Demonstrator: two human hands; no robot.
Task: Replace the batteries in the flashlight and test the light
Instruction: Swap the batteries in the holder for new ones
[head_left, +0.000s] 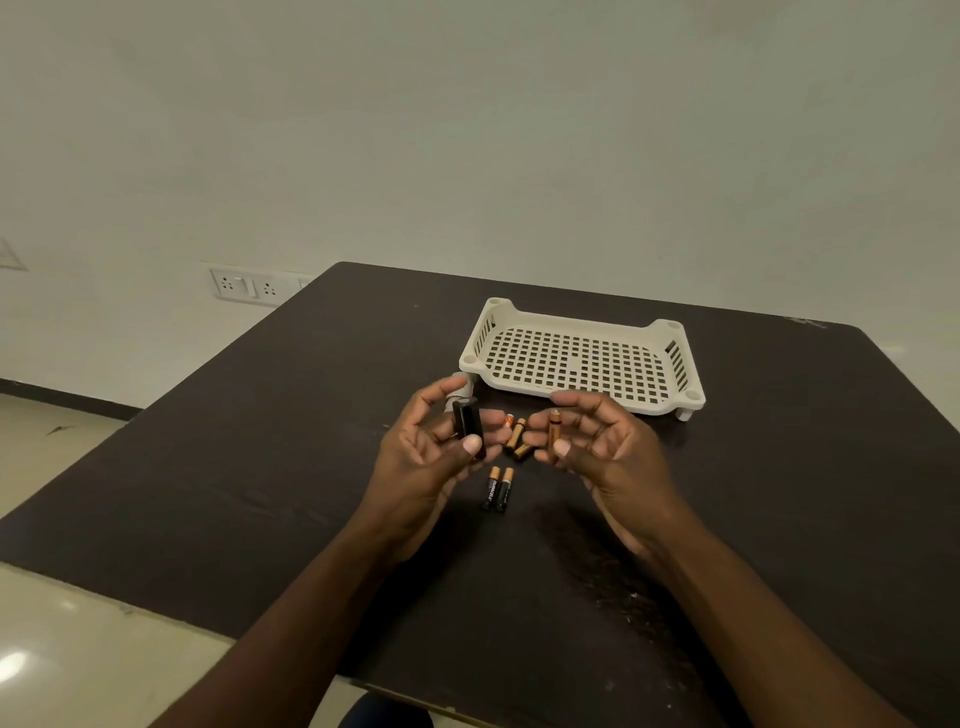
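A black battery holder (469, 430) is gripped in the left hand (431, 447) and one battery (555, 432) is pinched in the right hand (597, 447), both above the table (260, 467). Polarity could be reversed on insertion, or a spent cell from the loose batteries (517, 439) between the hands could be mistaken for the fresh pair (498, 487) lying nearer.

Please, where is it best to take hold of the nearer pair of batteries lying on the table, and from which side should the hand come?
Take one battery at a time from the pair of batteries. Pinch it across the black middle of its body, coming from above. They lie flat and side by side on the table, nearly touching, so the outer battery's free long side gives fingertips room. The right hand already holds a battery.
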